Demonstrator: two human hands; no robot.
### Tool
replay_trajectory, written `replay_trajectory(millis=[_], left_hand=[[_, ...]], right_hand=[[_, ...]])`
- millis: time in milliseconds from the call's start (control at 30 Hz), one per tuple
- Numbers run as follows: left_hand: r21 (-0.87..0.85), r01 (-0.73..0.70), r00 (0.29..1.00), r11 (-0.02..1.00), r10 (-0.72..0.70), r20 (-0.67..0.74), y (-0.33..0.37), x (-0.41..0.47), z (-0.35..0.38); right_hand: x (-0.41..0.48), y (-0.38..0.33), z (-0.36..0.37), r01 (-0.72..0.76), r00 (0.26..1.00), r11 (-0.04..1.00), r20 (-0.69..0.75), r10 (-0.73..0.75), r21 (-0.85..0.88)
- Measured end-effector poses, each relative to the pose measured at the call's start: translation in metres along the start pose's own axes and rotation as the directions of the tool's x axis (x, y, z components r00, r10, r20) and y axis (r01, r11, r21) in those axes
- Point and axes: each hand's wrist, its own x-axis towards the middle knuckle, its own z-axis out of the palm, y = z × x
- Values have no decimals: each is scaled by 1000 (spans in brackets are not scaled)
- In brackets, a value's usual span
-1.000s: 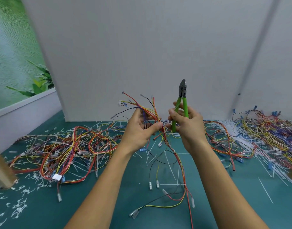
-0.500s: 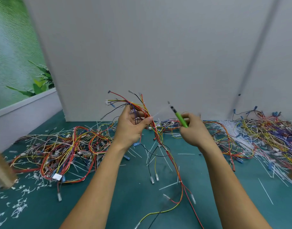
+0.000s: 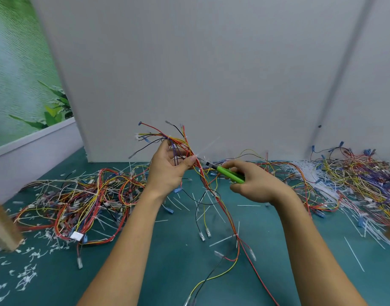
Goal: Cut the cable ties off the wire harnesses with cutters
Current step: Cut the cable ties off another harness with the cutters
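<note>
Right fingers [image 3: 239,166], wrapped round the cutters [image 3: 230,174], have swung them level to the harness [image 3: 201,174] my left fingers [image 3: 186,162] pinch; cutting seems next.

Left hand [image 3: 167,171] and right hand [image 3: 253,184] raised close together, fingers curled.

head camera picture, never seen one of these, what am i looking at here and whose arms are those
There is no machine here: the camera sits on a person's head and looks down, so the two arms are their own. The left hand grips a bundle of coloured wires above the green table. The right hand holds green-handled cutters, tip pointed at the bundle beside the left thumb. More wire bundles lie in heaps on both sides, with snipped white ties scattered around them. A plain white board stands behind.
</note>
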Motion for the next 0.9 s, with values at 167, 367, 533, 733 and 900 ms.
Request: replay_trajectory(millis=[167, 367, 533, 733, 900], left_hand=[[20, 13, 1000, 1000, -13, -6, -2, 1, 0], [-1, 16, 1000, 1000, -16, -17, -3, 2, -2], [3, 22, 1000, 1000, -22, -19, -3, 2, 0], [-8, 27, 999, 1000, -27, -17, -6, 2, 1], [-44, 24, 1000, 999, -24, 5, -7, 0, 8]], right_hand=[[1, 0, 1, 47, 999, 997, -14, -46, 66], [0, 1, -1, 56, 998, 990, -8, -55, 131], [0, 1, -1, 59, 998, 983, 9, -62, 176], [-2, 1, -3, 50, 998, 970, 20, -56, 238], [0, -1, 1, 67, 998, 969, -17, -65, 238]])
